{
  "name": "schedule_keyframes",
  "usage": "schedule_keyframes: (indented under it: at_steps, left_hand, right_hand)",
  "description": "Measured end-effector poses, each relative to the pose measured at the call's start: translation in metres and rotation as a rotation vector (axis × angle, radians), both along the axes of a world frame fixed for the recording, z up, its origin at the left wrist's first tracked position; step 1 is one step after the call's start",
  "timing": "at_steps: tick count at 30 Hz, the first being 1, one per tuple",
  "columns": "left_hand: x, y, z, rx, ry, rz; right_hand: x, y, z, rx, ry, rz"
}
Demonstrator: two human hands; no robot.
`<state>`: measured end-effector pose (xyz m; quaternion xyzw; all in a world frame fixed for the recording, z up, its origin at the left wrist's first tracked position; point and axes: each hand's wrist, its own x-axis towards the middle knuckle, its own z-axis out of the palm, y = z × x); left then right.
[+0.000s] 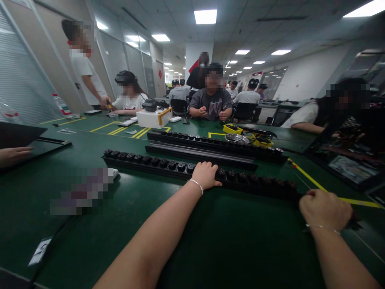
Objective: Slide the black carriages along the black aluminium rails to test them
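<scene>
A long black strip with a row of round black parts (150,163) lies across the green table (120,224). My left hand (206,175) rests over its middle, fingers wrapped over the top and thumb along the near side. At the strip's right end is my right hand (325,209), its fingers curled; a dark item shows beside it, too dim to make out. Behind lie a bare black rail (198,154) and another black strip with round parts (216,144).
Farther back are a white box (153,117), a yellow tray (232,129) and a metal dish (237,139). A white-ended power strip (113,173) with a cable lies left. Another person's hand (16,155) is at the far left. People sit across and at right.
</scene>
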<state>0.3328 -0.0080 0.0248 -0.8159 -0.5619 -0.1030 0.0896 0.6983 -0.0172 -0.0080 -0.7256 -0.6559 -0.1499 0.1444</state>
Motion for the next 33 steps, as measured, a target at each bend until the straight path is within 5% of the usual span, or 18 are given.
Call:
schedule_keyframes:
  at_steps: [2, 4, 9, 14, 33]
  left_hand:
    - [-0.003, -0.008, 0.001, -0.004, 0.008, -0.01]
    - [-0.007, -0.016, -0.001, 0.012, 0.004, -0.024]
    - [-0.014, -0.038, -0.014, 0.148, -0.055, -0.04]
    - [-0.02, -0.049, -0.022, 0.265, -0.073, -0.043]
    - [-0.01, -0.041, -0.025, 0.239, -0.147, -0.044]
  right_hand:
    - [-0.015, -0.003, 0.005, 0.118, 0.213, -0.153]
    - [-0.033, -0.005, 0.009, 0.061, 0.338, -0.155]
    - [-0.059, -0.007, 0.011, 0.013, 0.359, -0.201]
    - [-0.06, -0.007, 0.005, 0.126, 0.354, -0.179]
    - [-0.065, -0.01, 0.0, 0.172, 0.339, -0.159]
